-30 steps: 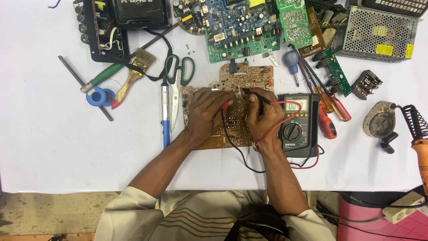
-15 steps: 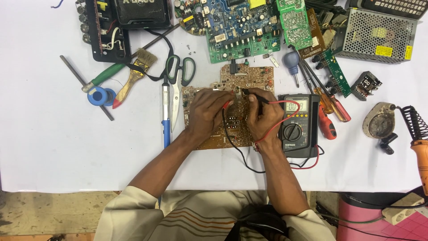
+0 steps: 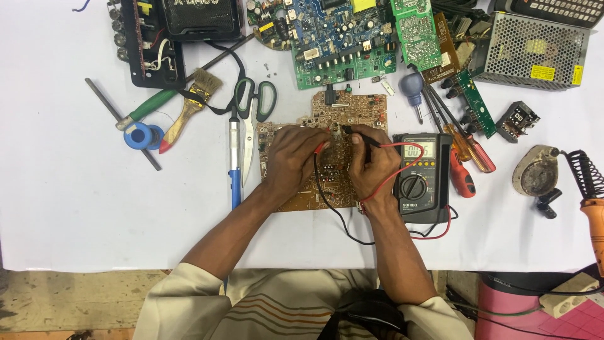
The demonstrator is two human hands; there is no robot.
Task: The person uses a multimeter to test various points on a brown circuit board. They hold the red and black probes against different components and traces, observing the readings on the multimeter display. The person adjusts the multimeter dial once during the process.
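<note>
Probing a brown circuit board (image 3: 314, 182) at the centre of the frame, we keep our left hand (image 3: 290, 157) pinched on a red probe (image 3: 321, 148) and our right hand (image 3: 371, 165) pinched on a black probe (image 3: 360, 134). The board lies flat on the white worktop (image 3: 82, 208), just left of the multimeter (image 3: 420, 176). We judge it light, stiff and fragile, best held by its edges; its solder side looks densely dotted.

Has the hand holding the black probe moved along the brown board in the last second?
No. The right hand holds the black probe at the same spot on the brown circuit board, beside the multimeter.
</note>
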